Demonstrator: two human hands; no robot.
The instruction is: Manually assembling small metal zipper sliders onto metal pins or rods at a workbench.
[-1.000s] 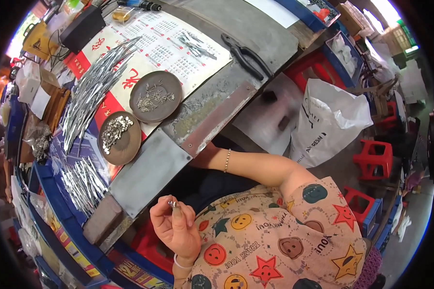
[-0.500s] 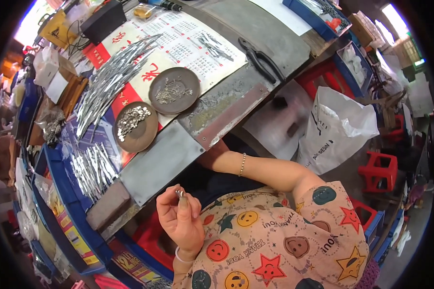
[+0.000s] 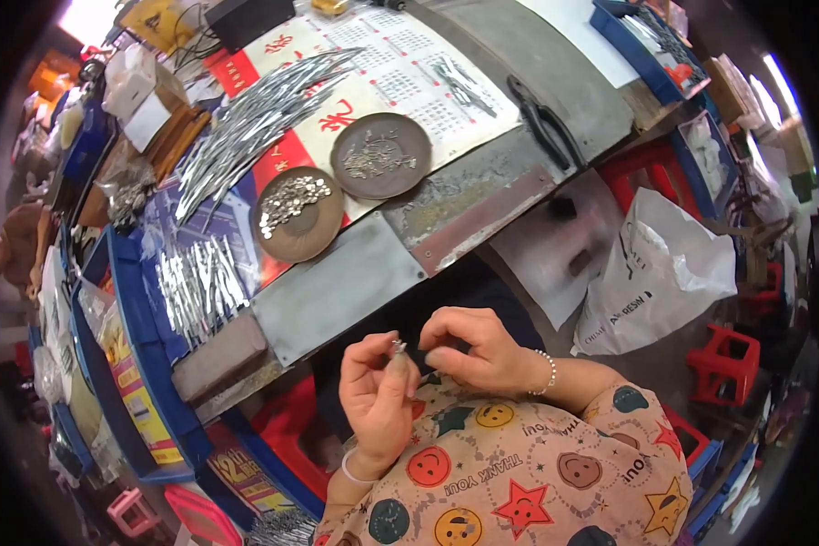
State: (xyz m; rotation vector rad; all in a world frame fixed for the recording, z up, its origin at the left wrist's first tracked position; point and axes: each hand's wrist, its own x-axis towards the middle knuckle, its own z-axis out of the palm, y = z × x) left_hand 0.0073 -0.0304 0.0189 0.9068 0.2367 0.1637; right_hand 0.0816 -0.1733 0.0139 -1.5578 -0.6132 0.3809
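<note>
Both hands below counter (image 3: 337,291) near edge, over lap. Left hand (image 3: 378,396) pinching small metal piece (image 3: 398,347) at fingertips; right hand (image 3: 473,350) curled, fingertips just beside it. Open gap between hands and counter edge. Two brown dishes (image 3: 300,214) set back from the edge, pliers (image 3: 546,118) further right.

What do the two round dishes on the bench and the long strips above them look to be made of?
Round dishes: probably metal with a dull brown finish, thin-rimmed and matte; could be coated. Long strips: bright silvery metal, judging by sharp glints along them. Small pieces in both dishes shine alike, likely metal too.
</note>
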